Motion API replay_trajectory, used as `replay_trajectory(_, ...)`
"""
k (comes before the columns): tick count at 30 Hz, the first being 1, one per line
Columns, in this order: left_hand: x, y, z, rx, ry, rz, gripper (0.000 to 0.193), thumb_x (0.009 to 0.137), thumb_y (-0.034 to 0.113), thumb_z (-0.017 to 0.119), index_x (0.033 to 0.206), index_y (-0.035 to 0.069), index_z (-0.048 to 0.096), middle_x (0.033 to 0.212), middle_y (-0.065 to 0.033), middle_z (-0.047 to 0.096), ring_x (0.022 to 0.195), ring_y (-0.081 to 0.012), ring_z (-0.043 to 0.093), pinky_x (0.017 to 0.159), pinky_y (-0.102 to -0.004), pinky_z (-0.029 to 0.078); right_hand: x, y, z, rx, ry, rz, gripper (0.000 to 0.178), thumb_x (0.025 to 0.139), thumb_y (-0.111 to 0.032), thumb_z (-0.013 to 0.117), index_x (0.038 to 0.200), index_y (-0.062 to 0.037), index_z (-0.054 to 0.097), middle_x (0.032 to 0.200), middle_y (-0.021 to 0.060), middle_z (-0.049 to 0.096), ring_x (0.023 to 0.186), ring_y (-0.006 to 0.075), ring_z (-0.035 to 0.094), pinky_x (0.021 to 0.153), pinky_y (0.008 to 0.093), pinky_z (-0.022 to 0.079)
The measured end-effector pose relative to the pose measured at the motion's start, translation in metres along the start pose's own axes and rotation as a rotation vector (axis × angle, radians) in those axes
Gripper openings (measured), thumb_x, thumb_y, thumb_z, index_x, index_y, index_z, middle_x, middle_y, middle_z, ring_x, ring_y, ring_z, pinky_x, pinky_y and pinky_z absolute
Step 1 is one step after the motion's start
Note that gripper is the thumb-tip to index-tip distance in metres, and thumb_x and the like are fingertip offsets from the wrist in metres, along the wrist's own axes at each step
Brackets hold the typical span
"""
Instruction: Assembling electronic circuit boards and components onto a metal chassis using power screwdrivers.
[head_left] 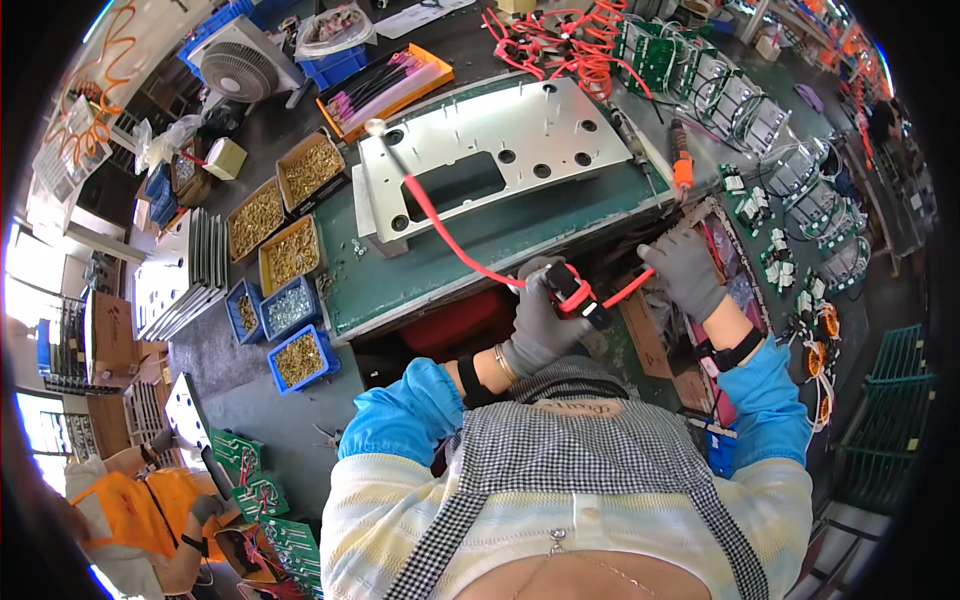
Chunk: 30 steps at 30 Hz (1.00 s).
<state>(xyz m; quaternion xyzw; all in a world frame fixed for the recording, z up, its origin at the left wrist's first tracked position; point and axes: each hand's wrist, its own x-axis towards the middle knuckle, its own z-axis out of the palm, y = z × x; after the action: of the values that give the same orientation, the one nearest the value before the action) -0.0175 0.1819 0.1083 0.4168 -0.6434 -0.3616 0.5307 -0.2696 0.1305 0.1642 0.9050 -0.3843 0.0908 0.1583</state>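
Pale striped knitwear (pixel 385 515) and a black-and-white checked apron (pixel 560 450) are filling the foreground as a person in blue sleeve covers (pixel 400 410) is handling a red cable (pixel 450 240) at the near edge of a green-topped workbench (pixel 365 290). Fingers closed, the grey-gloved left hand (pixel 540 330) is gripping a black block-like part (pixel 558 283), around which the cable is looping. The grey-gloved right hand (pixel 688 275) is pinching a short stretch of the same cable, fingertips drawn nearly together. The cable's far, dark-sheathed length is extending over a metal panel (pixel 460 130) that is lying across the bench. An orange-and-black tool (pixel 681 160) is sitting to the panel's right; trays of brass-coloured fasteners (pixel 298 281) are standing to its left, blue bins (pixel 310 382) just below them. At lower left, a co-worker (pixel 150 510) in orange is working near green circuit boards (pixel 290 545).
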Motion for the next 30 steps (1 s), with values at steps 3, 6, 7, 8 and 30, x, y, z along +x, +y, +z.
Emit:
replay_trajectory(3, -0.011, -0.016, -0.003, 0.053, -0.053, -0.045, 0.066, 0.059, 0.022, 0.084, 0.111, 0.005, 0.047, 0.108, -0.0137, 0.054, 0.101, -0.0273, 0.058, 0.085, -0.0357, 0.048, 0.013, 0.008, 0.002, -0.027, -0.064, -0.059, 0.025, 0.075, -0.017, 0.056, 0.098, -0.0127, 0.062, 0.073, 0.0027, 0.054, 0.075, 0.0221, 0.055, 0.071, 0.0376, 0.041)
replay_trajectory(6, -0.016, -0.033, -0.011, 0.078, -0.229, 0.111, 0.078, 0.06, 0.019, 0.083, 0.123, 0.003, 0.038, 0.126, -0.0209, 0.042, 0.119, -0.0341, 0.045, 0.096, -0.0405, 0.042, 0.028, 0.017, 0.003, -0.036, -0.047, -0.119, 0.024, 0.075, -0.017, 0.055, 0.097, -0.0131, 0.062, 0.072, 0.0026, 0.054, 0.074, 0.0216, 0.055, 0.071, 0.037, 0.041)
replay_trajectory(7, -0.016, -0.038, -0.015, 0.005, -0.41, 0.103, 0.097, 0.061, 0.016, 0.081, 0.137, 0.003, 0.022, 0.139, -0.026, 0.025, 0.13, -0.0403, 0.03, 0.104, -0.0434, 0.034, 0.034, 0.021, 0.006, -0.078, -0.041, -0.126, 0.023, 0.076, -0.016, 0.054, 0.097, -0.0126, 0.063, 0.072, 0.0025, 0.054, 0.074, 0.0215, 0.055, 0.071, 0.0369, 0.041)
replay_trajectory(8, -0.018, -0.041, -0.016, 0.008, -0.393, 0.097, 0.097, 0.061, 0.016, 0.081, 0.137, 0.003, 0.022, 0.139, -0.026, 0.025, 0.13, -0.0403, 0.03, 0.104, -0.0434, 0.034, 0.038, 0.026, 0.009, -0.068, -0.038, -0.126, 0.023, 0.076, -0.016, 0.054, 0.097, -0.0126, 0.063, 0.072, 0.0025, 0.054, 0.074, 0.0215, 0.055, 0.071, 0.0369, 0.041)
replay_trajectory(30, 0.115, -0.087, 0.087, 0.091, -0.262, -0.548, 0.055, 0.069, 0.027, 0.079, 0.112, 0.004, 0.053, 0.114, -0.0197, 0.048, 0.096, -0.0309, 0.056, 0.084, -0.0371, 0.047, -0.005, 0.091, 0.07, 0.17, -0.181, 0.34, 0.026, 0.072, -0.014, 0.063, 0.098, -0.0137, 0.063, 0.084, 0.006, 0.062, 0.079, 0.026, 0.058, 0.071, 0.0408, 0.043)
